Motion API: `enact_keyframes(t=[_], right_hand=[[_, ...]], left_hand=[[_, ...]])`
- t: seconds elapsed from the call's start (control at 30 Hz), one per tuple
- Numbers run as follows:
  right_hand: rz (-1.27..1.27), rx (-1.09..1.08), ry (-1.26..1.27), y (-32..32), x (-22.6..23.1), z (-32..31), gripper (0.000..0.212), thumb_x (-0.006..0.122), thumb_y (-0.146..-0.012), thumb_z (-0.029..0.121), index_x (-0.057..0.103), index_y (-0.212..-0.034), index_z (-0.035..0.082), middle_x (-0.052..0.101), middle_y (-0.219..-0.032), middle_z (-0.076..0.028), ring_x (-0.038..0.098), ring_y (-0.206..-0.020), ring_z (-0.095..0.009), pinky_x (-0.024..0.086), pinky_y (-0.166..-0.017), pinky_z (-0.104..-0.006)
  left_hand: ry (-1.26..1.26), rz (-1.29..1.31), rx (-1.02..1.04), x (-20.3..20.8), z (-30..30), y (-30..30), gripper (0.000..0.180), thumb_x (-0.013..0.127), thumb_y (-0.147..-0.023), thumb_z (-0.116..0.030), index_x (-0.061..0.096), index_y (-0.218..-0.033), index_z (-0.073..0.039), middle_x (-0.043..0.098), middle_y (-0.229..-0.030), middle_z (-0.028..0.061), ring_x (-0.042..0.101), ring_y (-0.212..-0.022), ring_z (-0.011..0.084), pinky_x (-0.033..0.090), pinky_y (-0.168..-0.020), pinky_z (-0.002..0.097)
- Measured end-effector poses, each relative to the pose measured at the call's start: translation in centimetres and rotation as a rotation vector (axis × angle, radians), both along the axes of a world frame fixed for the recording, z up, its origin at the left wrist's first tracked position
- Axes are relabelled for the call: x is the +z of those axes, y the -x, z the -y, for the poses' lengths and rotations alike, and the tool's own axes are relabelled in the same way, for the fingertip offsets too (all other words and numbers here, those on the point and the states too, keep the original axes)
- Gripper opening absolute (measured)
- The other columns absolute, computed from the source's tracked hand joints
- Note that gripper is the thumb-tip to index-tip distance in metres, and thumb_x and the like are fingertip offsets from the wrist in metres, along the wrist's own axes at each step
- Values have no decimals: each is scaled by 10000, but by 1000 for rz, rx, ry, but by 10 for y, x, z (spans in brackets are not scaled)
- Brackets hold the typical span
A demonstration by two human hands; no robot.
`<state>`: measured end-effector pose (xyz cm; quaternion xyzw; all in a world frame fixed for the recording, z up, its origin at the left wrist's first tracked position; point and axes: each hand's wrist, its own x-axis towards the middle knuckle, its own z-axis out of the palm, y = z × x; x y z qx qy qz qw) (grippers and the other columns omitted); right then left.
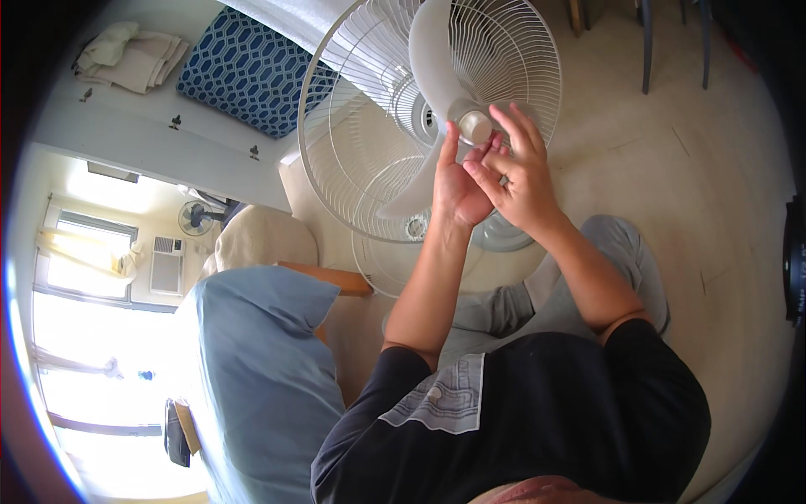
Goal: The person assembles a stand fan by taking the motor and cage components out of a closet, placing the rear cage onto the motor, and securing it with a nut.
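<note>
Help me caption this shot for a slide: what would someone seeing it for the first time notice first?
The eye lands on the white fan at top centre, its wire guard open and pale blades bare. Both hands meet at its hub cap: the left hand below it, the right hand with fingers spread beside it. After that, the blue patterned cushion at upper left and the glaring bright window at left stand out.
</note>
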<state>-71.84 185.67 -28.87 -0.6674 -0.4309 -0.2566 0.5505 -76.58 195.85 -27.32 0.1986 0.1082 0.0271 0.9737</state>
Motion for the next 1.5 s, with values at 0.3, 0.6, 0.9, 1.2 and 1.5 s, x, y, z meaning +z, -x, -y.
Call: enact_keyframes(t=[0.3,0.6,0.9,1.2,1.5], right_hand=[[10,-32,48,-2,0,-3,302,656,-787,368,705,-799,70,435,-1309,-203,319,-1259,-412,217,-1031,-533],[21,-34,-28,-4,0,-3,323,710,-758,251,613,-979,36,563,-1100,-135,509,-1048,-300,423,-887,-403],[-326,48,-81,-22,4,-25,369,760,-679,134,575,-980,28,590,-884,-87,585,-678,-178,492,-596,-297],[-250,82,188,-12,23,-20,447,689,-693,118,523,-1106,67,537,-1077,-119,546,-949,-212,432,-781,-294],[74,-36,-15,-18,16,-25,360,767,-646,116,585,-945,35,581,-833,-76,576,-690,-217,483,-622,-324]], left_hand=[[11,-39,27,4,2,1,618,558,-807,-584,517,-1068,-25,521,-1039,82,501,-996,225,440,-912,382],[57,-33,11,10,6,1,665,539,-805,-605,498,-1122,-22,523,-1055,75,500,-1026,230,396,-950,405],[-80,17,-38,14,7,-7,718,503,-761,-686,529,-1128,-68,534,-1049,47,500,-1040,210,299,-986,496],[-23,-47,83,1,3,-13,654,562,-762,-618,514,-1102,-62,527,-1100,72,504,-1066,246,348,-968,468],[7,-141,128,14,8,-8,590,551,-777,-598,542,-1033,-67,535,-1002,53,512,-978,216,378,-923,462]])
